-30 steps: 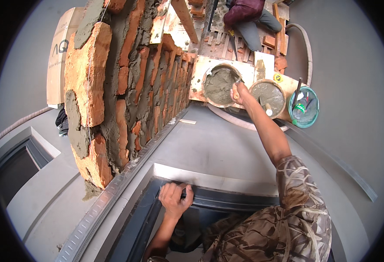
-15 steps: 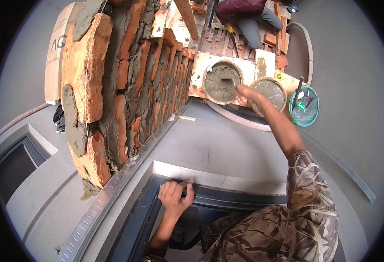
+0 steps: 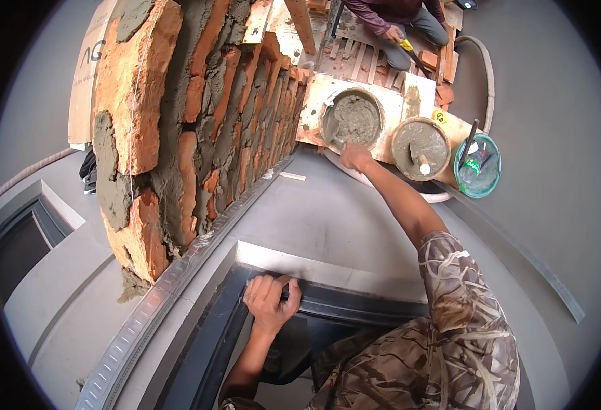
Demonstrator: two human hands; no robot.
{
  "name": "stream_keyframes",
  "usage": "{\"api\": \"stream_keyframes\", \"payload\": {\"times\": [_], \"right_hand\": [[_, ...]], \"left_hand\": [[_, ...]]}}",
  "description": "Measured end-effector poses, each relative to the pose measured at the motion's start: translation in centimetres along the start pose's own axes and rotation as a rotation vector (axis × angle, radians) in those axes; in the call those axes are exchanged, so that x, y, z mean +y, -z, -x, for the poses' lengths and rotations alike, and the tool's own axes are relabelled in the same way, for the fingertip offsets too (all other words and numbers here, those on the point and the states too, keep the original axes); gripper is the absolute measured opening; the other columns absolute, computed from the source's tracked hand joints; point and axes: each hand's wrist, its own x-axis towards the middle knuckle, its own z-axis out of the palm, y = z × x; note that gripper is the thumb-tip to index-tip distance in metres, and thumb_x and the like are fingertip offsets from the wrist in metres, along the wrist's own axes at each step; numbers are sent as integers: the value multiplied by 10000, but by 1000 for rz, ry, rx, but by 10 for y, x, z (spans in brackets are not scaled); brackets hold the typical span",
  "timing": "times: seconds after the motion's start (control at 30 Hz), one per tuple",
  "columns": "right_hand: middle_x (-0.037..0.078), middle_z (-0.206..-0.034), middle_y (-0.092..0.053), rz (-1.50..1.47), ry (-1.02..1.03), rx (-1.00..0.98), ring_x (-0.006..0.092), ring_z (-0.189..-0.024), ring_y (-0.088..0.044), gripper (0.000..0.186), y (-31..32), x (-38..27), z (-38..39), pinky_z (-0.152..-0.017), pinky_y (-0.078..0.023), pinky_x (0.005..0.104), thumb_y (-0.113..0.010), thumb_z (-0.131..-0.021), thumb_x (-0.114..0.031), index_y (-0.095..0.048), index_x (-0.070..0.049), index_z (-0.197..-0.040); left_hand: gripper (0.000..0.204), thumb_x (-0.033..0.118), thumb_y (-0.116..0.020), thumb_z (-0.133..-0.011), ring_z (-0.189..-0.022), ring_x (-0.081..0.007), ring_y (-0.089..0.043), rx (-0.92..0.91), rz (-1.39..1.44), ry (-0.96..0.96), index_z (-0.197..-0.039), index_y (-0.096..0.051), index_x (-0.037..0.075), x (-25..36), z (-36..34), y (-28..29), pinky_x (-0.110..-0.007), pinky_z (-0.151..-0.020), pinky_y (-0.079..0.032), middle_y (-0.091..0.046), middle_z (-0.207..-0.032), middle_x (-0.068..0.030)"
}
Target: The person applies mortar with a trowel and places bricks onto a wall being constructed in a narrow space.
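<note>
My right hand (image 3: pixel 356 157) is at the near rim of a round bucket of grey mortar (image 3: pixel 353 116), fingers curled over the edge. Beside it, a second bucket (image 3: pixel 420 147) of wet grey mix holds a trowel (image 3: pixel 423 163), its pale handle end sticking up and its blade mostly sunk. My left hand (image 3: pixel 271 301) is closed over the top edge of a dark window frame (image 3: pixel 328 307), close to my body. Left of the buckets rises a brick wall (image 3: pixel 198 137) with mortar in its joints; a taut string (image 3: pixel 135 102) runs along its near end.
A teal bucket (image 3: pixel 495 171) with a plastic bottle (image 3: pixel 472 166) stands right of the mortar buckets. A co-worker (image 3: pixel 389 31) crouches beyond, holding a yellow-handled tool (image 3: pixel 406 45). A pale hose (image 3: pixel 487 82) curves behind. A metal strip (image 3: pixel 519 246) lies at the right.
My right hand has moved left to the mortar bucket's near rim. The trowel now shows in the second bucket. The co-worker's yellow-handled tool has shifted right. My left hand stays on the frame.
</note>
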Motion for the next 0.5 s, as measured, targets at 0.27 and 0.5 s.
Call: {"api": "stream_keyframes", "payload": {"times": [0.27, 0.5], "right_hand": [[282, -1117, -669, -122, -163, -33, 419, -1085, -645, 462, 15, 50, 100, -950, -498, 496, -430, -981, -352, -483, -4, -1281], [165, -818, -639, -830, -211, -25, 227, -629, -664, 483, 17, 56, 187, -509, -548, 356, -573, -917, -270, -397, 30, -1252]], "left_hand": [[199, 134, -707, -795, -538, -225, -460, 19, 10, -40, -650, -573, 111, -5, -3, -7, -360, -520, -348, -461, -600, -20], [96, 98, -694, -803, -562, -259, -496, -32, 50, 13, -729, -637, 80, 0, -8, -4, -374, -551, -382, -489, -609, -39]]}}
